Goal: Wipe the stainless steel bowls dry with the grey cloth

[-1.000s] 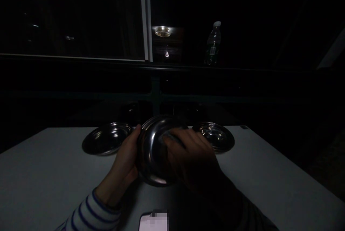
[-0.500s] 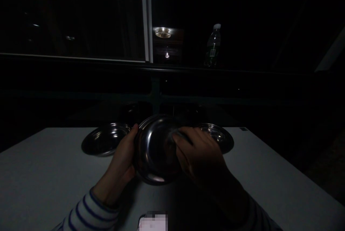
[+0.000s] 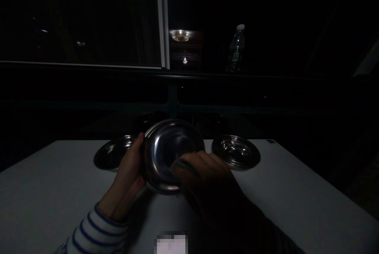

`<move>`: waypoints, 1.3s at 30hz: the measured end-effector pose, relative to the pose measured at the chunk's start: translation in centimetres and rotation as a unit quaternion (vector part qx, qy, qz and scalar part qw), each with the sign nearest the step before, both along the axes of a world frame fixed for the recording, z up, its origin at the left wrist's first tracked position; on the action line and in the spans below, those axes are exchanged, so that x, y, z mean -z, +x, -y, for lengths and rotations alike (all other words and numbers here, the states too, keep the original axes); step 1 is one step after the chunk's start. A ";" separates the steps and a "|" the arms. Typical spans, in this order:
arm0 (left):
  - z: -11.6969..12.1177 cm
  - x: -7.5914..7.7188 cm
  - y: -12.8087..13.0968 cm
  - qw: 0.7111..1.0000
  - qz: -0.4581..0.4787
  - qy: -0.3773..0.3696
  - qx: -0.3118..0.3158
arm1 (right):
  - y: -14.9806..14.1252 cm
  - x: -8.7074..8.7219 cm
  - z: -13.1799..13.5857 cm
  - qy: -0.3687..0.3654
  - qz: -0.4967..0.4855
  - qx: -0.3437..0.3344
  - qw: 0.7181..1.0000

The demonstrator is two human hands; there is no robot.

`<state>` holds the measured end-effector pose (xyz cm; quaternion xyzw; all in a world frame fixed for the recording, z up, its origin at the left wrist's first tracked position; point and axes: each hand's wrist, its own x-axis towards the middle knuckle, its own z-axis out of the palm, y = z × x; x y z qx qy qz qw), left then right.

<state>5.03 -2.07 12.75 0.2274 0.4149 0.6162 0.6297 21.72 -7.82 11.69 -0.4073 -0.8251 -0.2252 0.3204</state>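
Note:
The room is dark. My left hand (image 3: 128,177), in a striped sleeve, grips the left rim of a shiny steel plate (image 3: 168,147) and holds it tilted up above the white table (image 3: 44,190). Against the plate's lower inside my right hand (image 3: 207,179) presses a small cloth (image 3: 181,164), fingers closed over it. The cloth is mostly hidden under the fingers.
One steel plate (image 3: 110,154) lies on the table to the left behind my left hand, another steel plate (image 3: 236,151) to the right. A plastic bottle (image 3: 236,48) stands on the dark ledge beyond. A blurred pale object (image 3: 171,244) lies at the near edge.
The held plate has risen a little and shifted left. My right hand with the cloth has slid from the plate's upper right down to its lower middle.

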 end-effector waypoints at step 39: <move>0.1 0.1 0.1 1.000 -0.001 0.008 0.016 | 0.5 -0.3 -0.3 -0.032 0.022 -0.037 0.999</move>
